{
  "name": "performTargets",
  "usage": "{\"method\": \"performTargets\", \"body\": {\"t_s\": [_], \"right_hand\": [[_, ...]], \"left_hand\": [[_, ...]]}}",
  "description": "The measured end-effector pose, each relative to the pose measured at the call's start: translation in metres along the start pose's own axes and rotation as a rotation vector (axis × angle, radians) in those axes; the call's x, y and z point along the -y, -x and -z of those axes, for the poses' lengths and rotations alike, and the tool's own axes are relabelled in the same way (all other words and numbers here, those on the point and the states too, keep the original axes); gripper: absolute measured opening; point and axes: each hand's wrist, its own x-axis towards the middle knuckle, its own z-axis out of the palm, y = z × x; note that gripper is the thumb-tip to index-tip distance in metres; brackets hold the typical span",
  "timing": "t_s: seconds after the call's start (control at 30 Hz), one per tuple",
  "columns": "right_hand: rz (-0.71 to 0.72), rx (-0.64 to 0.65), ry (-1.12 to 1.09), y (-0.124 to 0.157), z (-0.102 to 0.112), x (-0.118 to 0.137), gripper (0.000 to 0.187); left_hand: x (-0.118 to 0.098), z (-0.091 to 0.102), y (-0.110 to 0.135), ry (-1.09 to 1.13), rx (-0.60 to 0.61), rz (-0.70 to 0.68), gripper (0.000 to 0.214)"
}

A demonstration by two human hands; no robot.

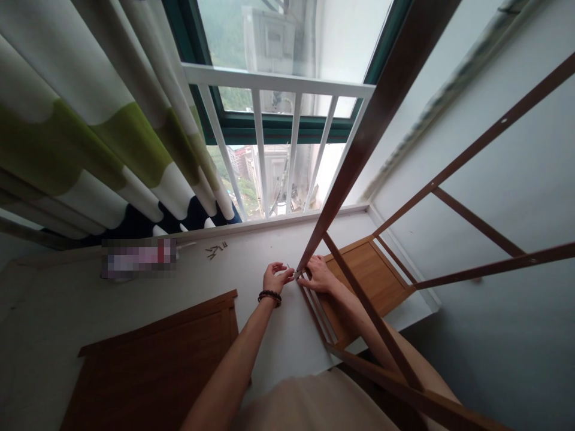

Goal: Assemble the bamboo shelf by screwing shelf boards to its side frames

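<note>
Where the long brown bar (363, 143) comes down, both hands meet at its low end. The left hand (276, 277) is half curled and the right hand (317, 274) is bent on it. I cannot tell if either one grips. A thin bar (359, 291) crosses over the right arm. A wooden shelf (372, 275) lies under that arm. Small screws (216, 250) lie beyond the left hand.

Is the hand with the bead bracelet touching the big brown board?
Apart. The head view shows the left hand at the foot of the brown frame post, with bare white surface between it and the board.
</note>
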Motion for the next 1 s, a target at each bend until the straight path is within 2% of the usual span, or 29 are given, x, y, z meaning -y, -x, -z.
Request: {"method": "performTargets", "body": {"t_s": [0.07, 0.13, 0.2, 0.33, 0.4, 0.5, 0.63, 0.77, 0.93, 1.0], "right_hand": [[-0.008, 0.005, 0.008, 0.0, 0.0, 0.0, 0.021], [-0.033, -0.007, 0.019, 0.0, -0.001, 0.001, 0.017], [-0.048, -0.013, 0.029, 0.0, -0.002, 0.003, 0.016], [-0.047, -0.018, 0.046, -0.001, -0.004, 0.006, 0.015], [-0.042, -0.029, 0.057, -0.001, -0.003, 0.007, 0.014], [-0.033, -0.045, 0.068, -0.001, -0.003, 0.007, 0.013], [-0.035, -0.055, 0.081, 0.0, -0.005, 0.006, 0.015], [-0.039, -0.055, 0.1, 0.0, -0.006, 0.006, 0.017], [-0.046, -0.043, 0.114, -0.001, -0.007, 0.004, 0.016], [-0.048, -0.038, 0.111, -0.001, -0.007, 0.004, 0.016]], "left_hand": [[0.0, 0.002, -0.002, -0.058, 0.052, 0.137, 0.04], [-0.001, 0.003, -0.003, -0.132, 0.13, 0.191, 0.034], [-0.002, 0.004, -0.004, -0.216, 0.141, 0.091, 0.032], [-0.006, 0.003, 0.0, -0.408, 0.073, -0.257, 0.027], [-0.007, 0.004, 0.006, -0.437, 0.125, -0.313, 0.024], [-0.005, 0.007, 0.016, -0.391, 0.232, -0.253, 0.028], [-0.004, 0.011, 0.02, -0.32, 0.3, -0.176, 0.036], [-0.004, 0.011, 0.016, -0.364, 0.293, -0.158, 0.028], [-0.003, 0.01, 0.012, -0.151, 0.285, -0.035, 0.043], [-0.001, 0.01, 0.01, -0.133, 0.283, -0.019, 0.042]]}}
